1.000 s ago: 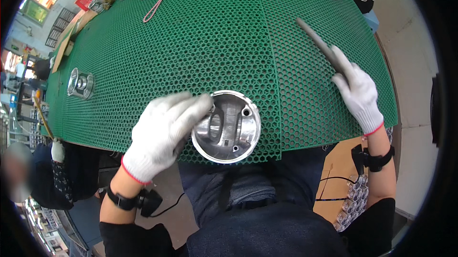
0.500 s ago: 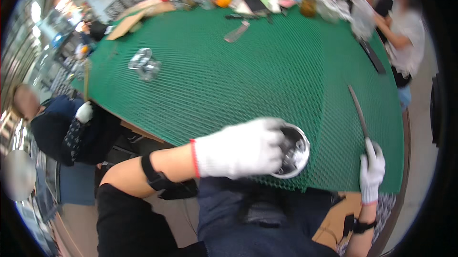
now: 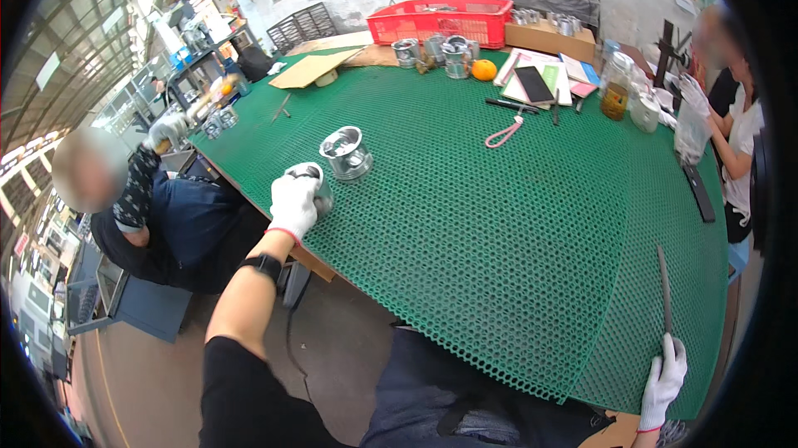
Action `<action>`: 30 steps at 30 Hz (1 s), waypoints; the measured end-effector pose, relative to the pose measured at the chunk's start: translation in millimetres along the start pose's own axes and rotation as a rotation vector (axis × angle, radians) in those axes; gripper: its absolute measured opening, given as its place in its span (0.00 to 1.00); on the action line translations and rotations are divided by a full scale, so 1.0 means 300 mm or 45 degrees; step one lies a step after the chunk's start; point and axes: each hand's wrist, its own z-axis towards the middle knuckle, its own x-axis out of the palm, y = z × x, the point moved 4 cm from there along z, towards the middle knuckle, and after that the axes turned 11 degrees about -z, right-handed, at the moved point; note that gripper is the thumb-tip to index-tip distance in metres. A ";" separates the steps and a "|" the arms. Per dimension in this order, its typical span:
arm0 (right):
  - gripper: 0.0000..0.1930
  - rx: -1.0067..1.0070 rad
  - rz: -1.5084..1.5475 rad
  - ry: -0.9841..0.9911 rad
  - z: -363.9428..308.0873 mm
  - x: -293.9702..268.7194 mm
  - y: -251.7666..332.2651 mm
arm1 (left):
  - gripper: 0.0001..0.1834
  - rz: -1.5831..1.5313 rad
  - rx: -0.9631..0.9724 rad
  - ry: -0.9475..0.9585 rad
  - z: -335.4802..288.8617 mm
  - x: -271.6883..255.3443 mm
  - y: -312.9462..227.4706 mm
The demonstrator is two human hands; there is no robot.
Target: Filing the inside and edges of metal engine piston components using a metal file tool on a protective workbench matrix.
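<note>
At the left edge of the green mat (image 3: 465, 224), my left hand (image 3: 293, 205), in a white glove, is closed on a shiny metal cylinder (image 3: 322, 199). The fingers hide much of it. Just beyond stands a second metal cylinder (image 3: 347, 155), flanged and open at the top. Over at the mat's right front, my right hand (image 3: 665, 373), gloved too, grips a long thin file (image 3: 665, 286) by its lower end. The file points away from me, with its tip toward the far side.
A red crate (image 3: 440, 24), several metal cylinders (image 3: 457, 57), an orange (image 3: 484, 71), a phone (image 3: 533, 86) and a jar (image 3: 616, 91) line the far side. One co-worker (image 3: 179, 215) sits at the left; another person (image 3: 740, 132) is at the right.
My left hand has moved from the front edge to the left with the metal cylinder, near the other cylinder. The view has shifted. My right hand still grips the file.
</note>
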 end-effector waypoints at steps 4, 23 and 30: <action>0.25 0.029 -0.053 0.050 0.012 0.012 0.000 | 0.21 -0.013 0.028 -0.591 0.036 0.042 0.159; 0.19 0.003 -0.069 -0.121 0.106 -0.137 0.201 | 0.31 -1.132 0.276 0.024 0.313 0.207 -0.254; 0.19 0.133 0.119 -0.504 -0.023 -0.167 0.108 | 0.21 -1.260 1.620 0.360 -0.213 -0.592 -1.408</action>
